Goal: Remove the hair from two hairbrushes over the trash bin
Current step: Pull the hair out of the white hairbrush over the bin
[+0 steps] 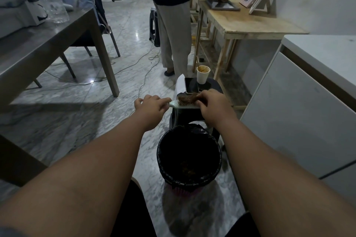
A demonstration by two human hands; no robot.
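Note:
A pale green hairbrush [183, 104] lies sideways in the air, just beyond the trash bin. My left hand [152, 107] is closed around its handle. A tuft of brown hair [187, 98] sits on the bristles, and the fingers of my right hand [213, 105] pinch it at the brush head's right end. The trash bin [189, 157], lined with a black bag, stands on the floor below and nearer to me, with some brown hair at its bottom. A second hairbrush is not visible.
A black stool [213, 84] behind the brush carries a phone [191, 85], a paper cup [202, 74] and a white sheet. A person [173, 25] stands at a wooden table [250, 23]. A grey table [48, 40] stands left, a white cabinet [308, 102] right. Cables cross the floor.

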